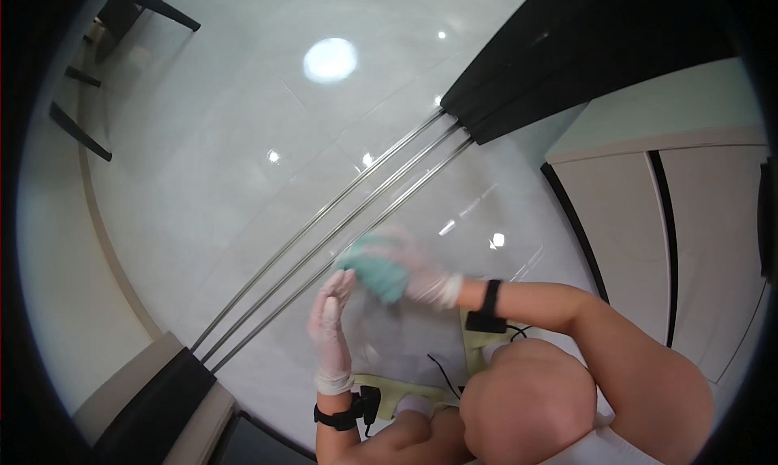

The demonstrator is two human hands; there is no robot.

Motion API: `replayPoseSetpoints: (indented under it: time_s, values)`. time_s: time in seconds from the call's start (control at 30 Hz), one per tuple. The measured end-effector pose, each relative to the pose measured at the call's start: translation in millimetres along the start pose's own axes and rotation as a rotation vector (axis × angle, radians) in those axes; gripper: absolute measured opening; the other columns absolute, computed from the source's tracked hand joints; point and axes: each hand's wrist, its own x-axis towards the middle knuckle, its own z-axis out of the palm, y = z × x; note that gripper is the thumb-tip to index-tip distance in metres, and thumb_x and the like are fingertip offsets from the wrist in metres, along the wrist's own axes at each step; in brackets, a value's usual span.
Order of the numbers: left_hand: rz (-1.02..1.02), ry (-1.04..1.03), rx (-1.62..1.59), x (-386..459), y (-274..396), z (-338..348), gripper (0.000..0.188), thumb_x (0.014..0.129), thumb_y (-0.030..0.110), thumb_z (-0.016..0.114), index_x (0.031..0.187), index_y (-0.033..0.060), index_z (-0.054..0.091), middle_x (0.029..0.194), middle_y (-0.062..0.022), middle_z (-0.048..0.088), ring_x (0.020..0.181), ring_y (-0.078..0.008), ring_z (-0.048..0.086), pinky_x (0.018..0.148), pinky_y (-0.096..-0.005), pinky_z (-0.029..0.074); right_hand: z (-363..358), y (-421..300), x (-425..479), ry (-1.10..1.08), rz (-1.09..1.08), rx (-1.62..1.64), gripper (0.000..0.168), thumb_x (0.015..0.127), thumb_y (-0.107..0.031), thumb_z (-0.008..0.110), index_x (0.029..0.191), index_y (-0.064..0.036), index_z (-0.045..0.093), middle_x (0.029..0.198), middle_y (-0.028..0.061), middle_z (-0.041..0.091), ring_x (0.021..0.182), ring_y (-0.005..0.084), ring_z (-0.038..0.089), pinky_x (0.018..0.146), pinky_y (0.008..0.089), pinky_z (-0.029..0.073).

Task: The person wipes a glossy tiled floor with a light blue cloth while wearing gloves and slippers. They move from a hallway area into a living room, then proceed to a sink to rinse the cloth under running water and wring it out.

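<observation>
My right hand, in a thin translucent glove and blurred, grips a teal cloth just above the glossy floor. The cloth's upper left edge lies close to the nearest of three parallel metal floor rails. My left hand, gloved too, is held on edge left of the cloth, fingers extended and nothing seen in it. Its fingertips come close to the cloth; whether they touch it, I cannot tell. Both wrists carry black straps with small devices, the right one trailing a cable.
Black door panels stand at the rails' upper right end, a black frame at the lower left. A pale cabinet is at right. Dark furniture legs show at upper left. My feet rest in yellowish slippers.
</observation>
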Motion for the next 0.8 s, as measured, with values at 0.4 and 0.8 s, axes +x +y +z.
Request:
replayPoseSetpoints:
  time_s: [0.4,0.8]
  values:
    - [-0.028,0.080,-0.108,20,0,-3,0.051,0.096,0.038,0.041,0.124,-0.0049,0.049,0.119,-0.0152,0.057,0.114,-0.0246,0.053,0.102,-0.0366,0.036,-47,13,40,0.310,0.129,-1.213,0.052,0.071,-0.017,0.065,0.119,-0.010,0.048,0.109,0.0161,0.051,0.103,0.0326,0.048,0.090,0.0444,0.040]
    - [0.061,0.179,-0.176,-2,-2,-26,0.050,0.098,0.034,0.038,0.125,-0.0074,0.046,0.119,-0.0184,0.056,0.112,-0.0252,0.054,0.100,-0.0364,0.040,30,-11,67,-0.145,0.340,0.054,0.036,0.069,-0.012,0.066,0.104,-0.004,0.059,0.093,0.0120,0.064,0.086,0.0227,0.060,0.080,0.0331,0.048]
